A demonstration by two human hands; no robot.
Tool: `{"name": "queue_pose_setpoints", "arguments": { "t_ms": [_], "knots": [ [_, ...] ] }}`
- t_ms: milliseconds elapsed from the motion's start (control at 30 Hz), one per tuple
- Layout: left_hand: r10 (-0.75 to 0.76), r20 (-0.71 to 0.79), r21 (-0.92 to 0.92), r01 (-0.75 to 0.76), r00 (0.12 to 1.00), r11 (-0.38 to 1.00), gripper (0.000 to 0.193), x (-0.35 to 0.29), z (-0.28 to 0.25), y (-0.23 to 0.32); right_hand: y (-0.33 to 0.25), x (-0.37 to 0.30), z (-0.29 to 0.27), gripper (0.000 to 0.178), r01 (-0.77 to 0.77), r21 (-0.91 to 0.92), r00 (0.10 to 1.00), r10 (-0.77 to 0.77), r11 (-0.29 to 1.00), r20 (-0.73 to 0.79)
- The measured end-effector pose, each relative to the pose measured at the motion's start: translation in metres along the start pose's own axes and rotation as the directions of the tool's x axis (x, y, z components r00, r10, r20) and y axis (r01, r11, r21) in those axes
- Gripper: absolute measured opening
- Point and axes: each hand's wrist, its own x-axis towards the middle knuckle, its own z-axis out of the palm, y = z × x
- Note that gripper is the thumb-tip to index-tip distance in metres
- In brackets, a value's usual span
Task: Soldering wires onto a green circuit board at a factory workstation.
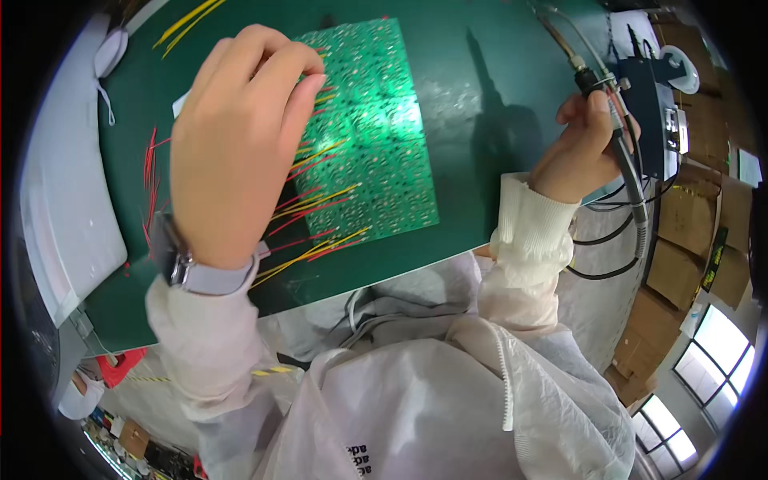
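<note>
Green-topped workbench (472,204) above a pale grey floor (606,292) — brown cardboard boxes (686,218) along the right, bright dark-framed windows (714,342) at lower right — yellow-and-black striped tape (273,371) at lower left.

Dark green worktop (460,160). On it: green circuit board (380,104), red and yellow wires (316,201) crossing left edge; red strands (149,172) farther left; yellow strands (189,26) upper left.

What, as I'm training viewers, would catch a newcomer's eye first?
Probably the green circuit board, glare-lit at the upper middle, red and yellow wires along its left side. Then the left hand, large over the board's upper left, and the right hand, at the right, gripping a soldering iron.
</note>
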Motion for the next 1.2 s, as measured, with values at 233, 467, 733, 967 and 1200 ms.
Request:
{"name": "queue_pose_setpoints", "arguments": {
  "t_ms": [233,467,733,967,1200],
  "knots": [
    [0.417,0.095,0.106,-0.426,0.904,0.898,0.015,0.099,0.057,0.005,0.004,-0.013,-0.005,0.031,-0.049,-0.045,0.982,0.040,0.998,-0.185],
    [0.286,0.156,-0.066,-0.279,0.946,0.958,0.010,0.160,0.119,0.006,0.004,-0.011,-0.005,0.033,-0.069,-0.020,0.977,0.064,0.997,-0.205],
    [0.339,-0.022,-0.171,-0.337,0.941,0.926,0.008,0.143,0.080,0.010,0.001,-0.013,-0.004,0.031,-0.088,0.011,0.982,0.089,0.996,-0.169],
    [0.032,-0.139,-0.503,-0.098,0.990,0.859,0.009,0.034,0.031,-0.013,0.001,-0.027,0.003,0.032,-0.103,-0.043,0.994,0.104,0.994,0.018],
    [-0.224,-0.183,-0.506,0.103,0.957,0.856,0.011,-0.048,0.016,-0.010,-0.013,-0.056,0.009,0.036,0.043,0.012,0.952,-0.044,0.999,0.304]
  ]
}}
